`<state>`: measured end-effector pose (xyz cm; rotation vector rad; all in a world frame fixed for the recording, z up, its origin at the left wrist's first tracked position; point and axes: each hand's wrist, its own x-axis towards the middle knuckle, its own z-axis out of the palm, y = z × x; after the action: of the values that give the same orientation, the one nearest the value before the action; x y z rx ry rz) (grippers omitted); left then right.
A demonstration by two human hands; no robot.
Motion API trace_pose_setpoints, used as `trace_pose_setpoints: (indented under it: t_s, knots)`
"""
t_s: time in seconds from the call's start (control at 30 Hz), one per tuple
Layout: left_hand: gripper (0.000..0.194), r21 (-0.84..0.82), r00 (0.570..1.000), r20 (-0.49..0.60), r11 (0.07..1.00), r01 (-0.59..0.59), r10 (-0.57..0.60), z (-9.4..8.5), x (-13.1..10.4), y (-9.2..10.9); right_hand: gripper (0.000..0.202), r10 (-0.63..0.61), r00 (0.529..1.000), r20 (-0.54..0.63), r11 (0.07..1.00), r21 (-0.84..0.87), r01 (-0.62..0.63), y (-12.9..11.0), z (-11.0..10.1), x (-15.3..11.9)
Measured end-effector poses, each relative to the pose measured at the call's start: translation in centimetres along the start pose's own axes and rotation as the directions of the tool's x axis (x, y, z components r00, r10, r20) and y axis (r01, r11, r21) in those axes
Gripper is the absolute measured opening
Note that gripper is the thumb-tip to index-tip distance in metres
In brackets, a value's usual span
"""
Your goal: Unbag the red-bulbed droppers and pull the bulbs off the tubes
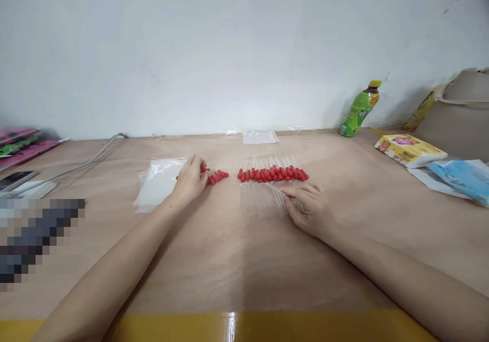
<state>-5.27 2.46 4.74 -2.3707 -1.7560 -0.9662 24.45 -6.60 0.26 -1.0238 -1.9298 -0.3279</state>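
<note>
The left hand point(189, 178) is lowered over the loose bulbs point(218, 177), its fingers curled nearly together; one bulb lies at the fingertips, though whether it is pinched or merely touched cannot be told. The right hand point(311, 208), thumb and forefinger closed, has hold of a thin tube point(275, 187) by its near part, the other fingers loosely bent. This grip probably leaves the far end free, pointing toward the bulbs.

Between the hands, on the table point(225, 260), lies the row point(273, 173): red bulbs crowded side by side, with clear tubes point(260, 202) spread on the near side and more on the far side. Such ordering presumably makes the pieces easy to count and pick; the loose bulbs lie apart at left, likely for the left hand's reach. The bulbs are rounded at one end, narrower at the other, dull and rubbery in look; the tubes are slender, straight and see-through, glass or plastic being indistinguishable here.

Beside the left hand, flat glossy bags point(158, 183) overlap, partly covered by wrist and forearm. The table's brown surface has a faint sheen, and a shiny yellow strip point(179, 328) runs along its near edge.
</note>
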Motion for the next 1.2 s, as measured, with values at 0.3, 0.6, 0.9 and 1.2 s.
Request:
trace_pose_setpoints:
  t_s: [0.3, 0.6, 0.9, 1.2]
  knots:
    - [0.008, 0.120, 0.982, 0.025, 0.974, -0.190, 0.189, 1.5, -1.0, 0.1, 0.016, -0.010, 0.999, -0.053, 0.999, -0.048, 0.007, -0.2, 0.2, 0.0]
    - [0.012, 0.178, 0.955, -0.110, 0.951, -0.253, 0.274, 1.2, -1.6, 0.1, 0.017, -0.015, 0.999, -0.039, 0.998, -0.059, 0.013, -0.4, 0.3, 0.1]
    - [0.042, -0.173, 0.829, 0.215, 0.855, -0.488, 0.516, 1.8, -5.9, 6.4, 0.012, -0.071, 0.997, -0.019, 0.987, -0.146, 0.067, -0.4, 1.8, 0.7]
    - [0.055, -0.195, 0.748, 0.396, 0.845, -0.498, 0.532, 2.8, -5.7, 7.3, 0.015, -0.054, 0.988, 0.145, 0.987, -0.140, 0.074, -0.8, 1.9, 0.9]
